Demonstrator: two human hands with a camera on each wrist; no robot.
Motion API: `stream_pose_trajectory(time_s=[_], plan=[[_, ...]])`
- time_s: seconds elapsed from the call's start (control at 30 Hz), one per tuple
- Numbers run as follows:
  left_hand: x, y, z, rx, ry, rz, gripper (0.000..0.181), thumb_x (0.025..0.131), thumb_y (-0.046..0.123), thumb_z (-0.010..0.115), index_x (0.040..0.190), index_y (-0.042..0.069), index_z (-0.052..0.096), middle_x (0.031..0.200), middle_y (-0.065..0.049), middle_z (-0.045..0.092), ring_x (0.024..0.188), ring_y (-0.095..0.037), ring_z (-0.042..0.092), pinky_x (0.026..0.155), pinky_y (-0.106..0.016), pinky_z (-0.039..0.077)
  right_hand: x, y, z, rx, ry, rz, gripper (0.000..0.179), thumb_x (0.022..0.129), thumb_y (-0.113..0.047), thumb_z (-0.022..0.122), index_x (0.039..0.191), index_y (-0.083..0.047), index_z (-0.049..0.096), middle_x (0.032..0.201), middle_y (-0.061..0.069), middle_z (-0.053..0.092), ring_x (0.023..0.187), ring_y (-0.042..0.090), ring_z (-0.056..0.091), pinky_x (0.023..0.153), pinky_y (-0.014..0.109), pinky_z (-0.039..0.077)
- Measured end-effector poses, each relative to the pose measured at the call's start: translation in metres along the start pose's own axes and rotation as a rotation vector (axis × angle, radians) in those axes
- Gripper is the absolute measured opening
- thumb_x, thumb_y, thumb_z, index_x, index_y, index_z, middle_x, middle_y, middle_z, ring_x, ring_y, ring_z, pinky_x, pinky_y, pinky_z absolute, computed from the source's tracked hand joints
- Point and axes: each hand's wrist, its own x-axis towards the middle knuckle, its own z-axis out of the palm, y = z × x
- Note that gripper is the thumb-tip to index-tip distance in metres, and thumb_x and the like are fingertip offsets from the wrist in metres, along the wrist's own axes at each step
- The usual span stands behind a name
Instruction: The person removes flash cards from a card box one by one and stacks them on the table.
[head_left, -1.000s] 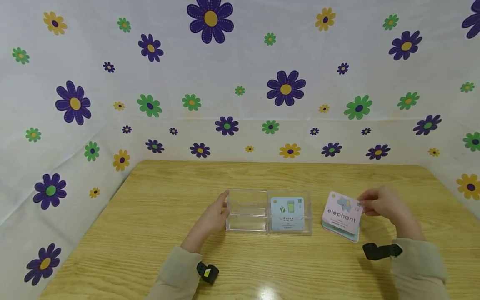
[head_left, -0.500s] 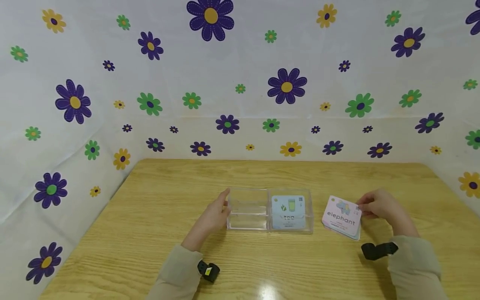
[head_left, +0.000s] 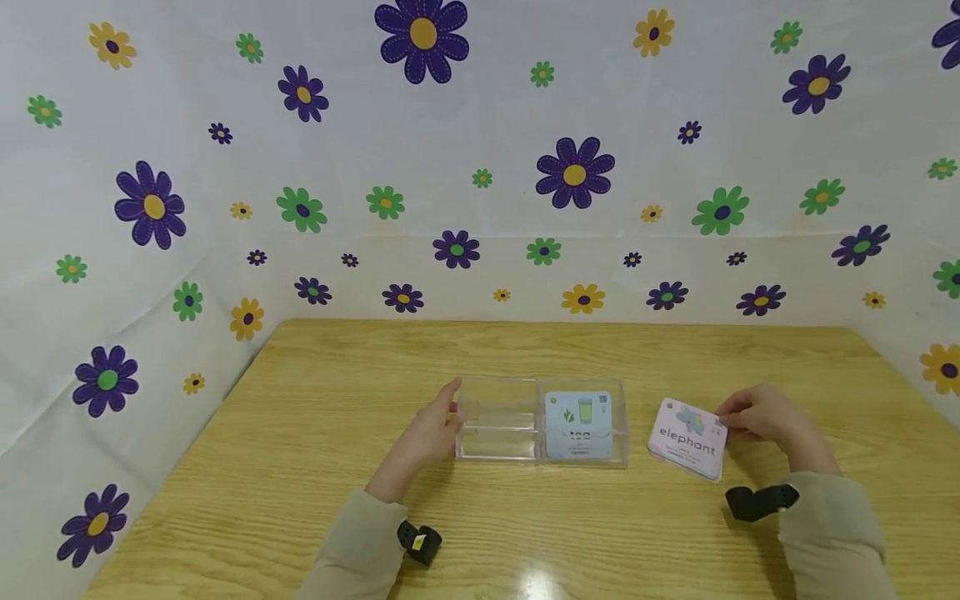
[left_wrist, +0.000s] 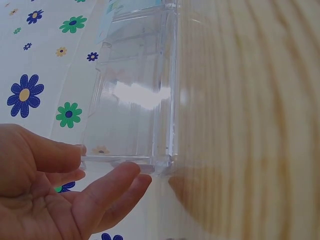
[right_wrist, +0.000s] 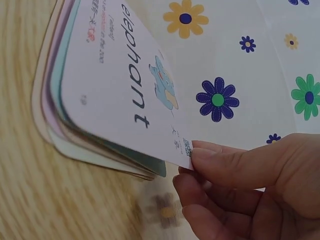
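Observation:
A clear plastic card holder [head_left: 497,417] with two compartments lies mid-table. My left hand [head_left: 423,429] holds its left end; in the left wrist view the thumb [left_wrist: 57,155] is at one corner and the other fingertips are along the end wall. A pale blue "tea" card [head_left: 578,421] sits in the right compartment. To the right, a pink "elephant" card [head_left: 688,442] tops a stack of rounded cards. My right hand [head_left: 765,421] pinches its far right corner between thumb and forefinger. In the right wrist view, the edges of the cards beneath [right_wrist: 107,165] fan out.
The wooden table [head_left: 570,533] carries both things. Behind it and along the sides hangs a white cloth [head_left: 480,100] printed with purple, green and yellow flowers. Each wrist has a black strap, the left one [head_left: 420,543] and the right one [head_left: 761,502].
The elephant card has come down towards me, covering the teal card that showed below it. My right hand has shifted slightly down with it. The left hand and holder stay put.

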Motion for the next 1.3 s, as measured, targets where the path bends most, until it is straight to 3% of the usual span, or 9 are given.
stream_pose_trajectory(time_s=[0.23,0.43,0.6,0.93,1.13,1.3], plan=[[0.000,-0.001,0.000,-0.013,-0.011,0.016,0.053,0.091,-0.002,0.041,0.138,-0.004,0.018,0.119,-0.033,0.042,0.086,-0.031,0.055,0.063,-0.035,0.047,0.001,0.002,0.000,-0.034,-0.001,-0.004,0.017,0.085,-0.001,0.054,0.095,0.013,0.058,0.081,0.013,0.057,0.070,0.019,0.050,0.060,0.030,0.045],[0.001,-0.002,0.000,0.002,0.003,-0.002,0.052,0.091,-0.001,0.041,0.138,-0.003,0.018,0.119,-0.031,0.043,0.097,-0.035,0.052,0.073,-0.041,0.045,0.001,0.001,0.001,-0.029,-0.008,-0.007,0.016,0.084,0.000,0.054,0.094,0.012,0.057,0.080,0.012,0.057,0.069,0.019,0.050,0.059,0.030,0.045],[0.001,-0.001,0.000,0.007,0.001,0.010,0.052,0.091,-0.001,0.042,0.138,-0.003,0.018,0.119,-0.031,0.043,0.097,-0.036,0.052,0.072,-0.041,0.045,0.001,0.001,0.001,-0.026,-0.019,0.008,0.016,0.085,0.002,0.051,0.095,0.012,0.057,0.082,0.012,0.057,0.071,0.020,0.049,0.060,0.029,0.044],[0.000,-0.001,-0.001,-0.026,-0.015,-0.008,0.052,0.091,-0.001,0.041,0.138,-0.003,0.017,0.121,-0.032,0.041,0.075,-0.024,0.055,0.058,-0.031,0.045,0.002,0.003,0.002,-0.018,-0.027,0.003,0.014,0.084,0.004,0.049,0.093,0.012,0.057,0.079,0.009,0.055,0.069,0.018,0.049,0.058,0.029,0.045],[0.000,-0.003,-0.001,-0.024,-0.005,0.045,0.053,0.090,-0.003,0.042,0.137,-0.005,0.018,0.119,-0.034,0.042,0.069,-0.022,0.054,0.053,-0.029,0.044,0.001,0.002,0.002,-0.018,-0.005,-0.027,0.014,0.085,0.004,0.049,0.093,0.013,0.055,0.077,0.008,0.055,0.068,0.018,0.049,0.058,0.029,0.044],[0.000,-0.004,0.000,-0.020,-0.002,0.066,0.053,0.090,-0.004,0.042,0.136,-0.006,0.018,0.118,-0.034,0.042,0.067,-0.021,0.054,0.051,-0.028,0.043,-0.003,-0.011,0.003,-0.042,0.060,-0.072,0.019,0.086,0.002,0.049,0.099,0.015,0.052,0.085,0.018,0.056,0.074,0.023,0.053,0.064,0.034,0.048]])
